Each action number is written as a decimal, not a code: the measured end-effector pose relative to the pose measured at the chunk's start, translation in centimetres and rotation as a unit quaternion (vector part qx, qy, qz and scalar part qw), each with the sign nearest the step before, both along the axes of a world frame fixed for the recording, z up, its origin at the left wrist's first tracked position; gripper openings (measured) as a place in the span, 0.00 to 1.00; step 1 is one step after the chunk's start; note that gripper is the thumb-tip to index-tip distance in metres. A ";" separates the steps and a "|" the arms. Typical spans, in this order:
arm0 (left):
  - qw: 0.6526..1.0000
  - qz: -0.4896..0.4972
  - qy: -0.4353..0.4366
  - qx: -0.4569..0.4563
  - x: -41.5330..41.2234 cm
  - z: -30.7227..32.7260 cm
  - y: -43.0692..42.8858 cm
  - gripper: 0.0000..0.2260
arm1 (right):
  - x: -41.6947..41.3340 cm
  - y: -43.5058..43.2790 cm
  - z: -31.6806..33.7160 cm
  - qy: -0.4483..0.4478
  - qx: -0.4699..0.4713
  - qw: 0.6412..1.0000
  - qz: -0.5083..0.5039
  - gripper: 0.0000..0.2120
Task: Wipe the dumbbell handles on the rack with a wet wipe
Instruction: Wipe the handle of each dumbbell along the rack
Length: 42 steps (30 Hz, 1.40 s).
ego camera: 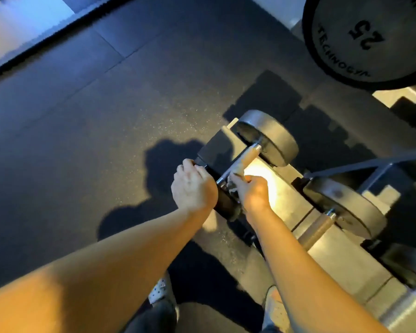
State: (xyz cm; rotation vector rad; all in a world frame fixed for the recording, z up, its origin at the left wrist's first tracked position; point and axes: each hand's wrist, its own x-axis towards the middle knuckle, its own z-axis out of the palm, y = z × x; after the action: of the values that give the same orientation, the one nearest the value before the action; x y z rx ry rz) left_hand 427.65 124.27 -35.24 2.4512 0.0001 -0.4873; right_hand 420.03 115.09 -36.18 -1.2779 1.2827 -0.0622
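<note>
The left hand (193, 188) grips the near dumbbell head (214, 150) while the right hand (253, 192) pinches a wet wipe (233, 188) against the handle (244, 159)

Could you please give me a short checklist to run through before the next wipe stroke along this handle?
1. Left hand grips the near head: ok.
2. Right hand holds the wipe: ok.
3. Wipe touches the handle: ok.
4. Far part of the handle is uncovered: ok.
5. Wipe is wet: cannot tell.
6. Next handle is uncovered: ok.
</note>
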 end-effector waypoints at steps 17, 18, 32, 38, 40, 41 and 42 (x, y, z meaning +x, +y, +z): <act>0.665 -0.711 -0.210 -0.092 13.0 5.1 -12.8 0.28 | 3.1 -1.4 -1.1 -0.085 -0.017 0.977 -0.196 0.16; 0.632 -0.746 -0.192 -0.080 13.2 5.2 -14.1 0.28 | 2.5 -0.5 -1.3 -0.040 -0.029 0.990 -0.133 0.18; 0.594 -0.804 0.025 0.031 11.5 3.9 -20.7 0.22 | 4.6 1.0 0.4 0.196 -0.095 0.975 -0.042 0.13; 0.583 -0.801 0.127 0.036 11.8 2.7 -21.9 0.18 | 5.8 -1.0 2.4 0.185 -0.151 0.940 -0.243 0.10; 0.571 -0.807 0.149 0.027 11.7 1.9 -22.6 0.19 | 7.1 -2.6 2.1 0.130 -0.131 0.912 -0.367 0.09; 0.570 -0.807 0.157 0.017 11.8 1.7 -22.7 0.20 | 8.0 -2.7 2.0 0.118 -0.123 0.902 -0.397 0.08; 0.569 -0.805 0.168 0.003 11.8 1.3 -22.9 0.19 | 8.8 -2.3 1.7 0.131 -0.131 0.896 -0.403 0.06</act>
State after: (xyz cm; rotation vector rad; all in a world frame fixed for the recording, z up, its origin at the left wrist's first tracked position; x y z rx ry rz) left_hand 439.49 101.40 -33.90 1.5407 -2.1467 -1.5926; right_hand 428.87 112.74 -34.46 -0.9063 2.0279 -0.6912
